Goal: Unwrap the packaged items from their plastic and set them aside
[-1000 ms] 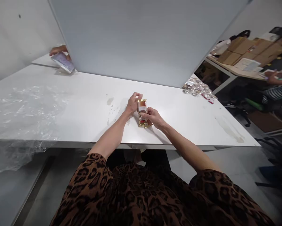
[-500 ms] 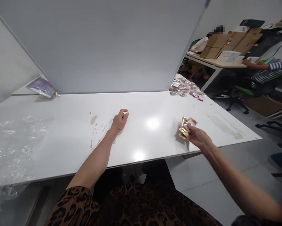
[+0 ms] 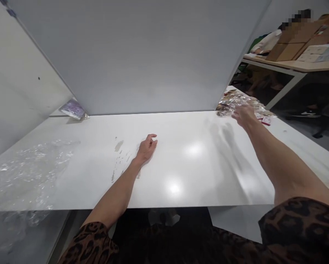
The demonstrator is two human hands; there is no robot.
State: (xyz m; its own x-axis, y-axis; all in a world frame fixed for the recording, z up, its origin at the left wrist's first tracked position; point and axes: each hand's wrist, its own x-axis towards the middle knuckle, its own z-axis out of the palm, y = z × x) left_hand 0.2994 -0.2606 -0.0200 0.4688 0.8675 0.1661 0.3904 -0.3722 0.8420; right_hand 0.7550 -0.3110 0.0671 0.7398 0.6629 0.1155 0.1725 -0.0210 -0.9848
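My left hand point(image 3: 147, 149) rests on the white table point(image 3: 170, 128) a little left of the middle. Its thumb and forefinger are apart, with nothing between them, and the other fingers curl under. At the far right of the table my right hand point(image 3: 246, 115) reaches over a pile of small shiny packets point(image 3: 232, 99) in clear and gold wrapping. Motion blurs its fingers, so I cannot make out whether they grip a packet. A red-and-white packet point(image 3: 266, 121) lies at the pile's near edge, just right of that hand.
A tall grey panel point(image 3: 142, 58) stands along the table's back edge. Crumpled clear plastic point(image 3: 29, 172) spreads over the left end, and a purple packet in clear film point(image 3: 74, 109) leans at the back left corner. Beyond, a person sits behind cardboard boxes point(image 3: 288, 51) on another table.
My right hand has moved from the front right, where it held gold packets, back to the pile. Those packets can no longer be made out. My left hand keeps its place while the view has shifted.
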